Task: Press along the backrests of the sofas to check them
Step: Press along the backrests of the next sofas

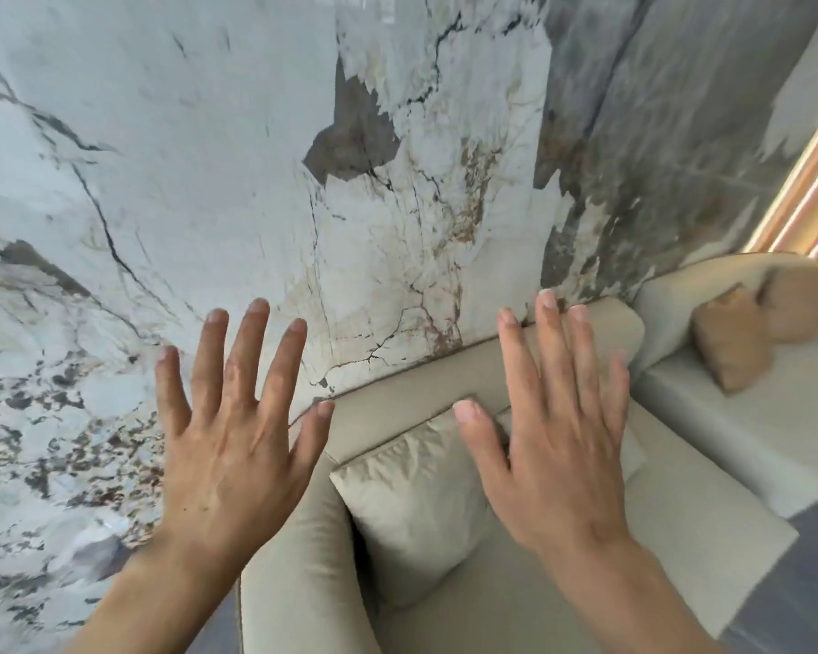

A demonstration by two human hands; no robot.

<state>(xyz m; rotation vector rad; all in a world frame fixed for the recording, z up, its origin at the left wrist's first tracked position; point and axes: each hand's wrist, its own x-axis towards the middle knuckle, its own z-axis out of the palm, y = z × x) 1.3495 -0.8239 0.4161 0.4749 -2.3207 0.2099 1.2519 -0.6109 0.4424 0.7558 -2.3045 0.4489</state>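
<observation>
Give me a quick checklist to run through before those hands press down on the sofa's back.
1. Both hands empty: ok, left hand and right hand hold nothing.
2. Fingers spread flat for pressing: ok.
3. Backrest in view: ok, its top runs along the marble wall.
4. Hands touching the backrest: cannot tell; they seem to hover.
5. Cream cushion clear of the backrest top: ok, it leans lower down.
6. Second sofa within reach: cannot tell.
</observation>
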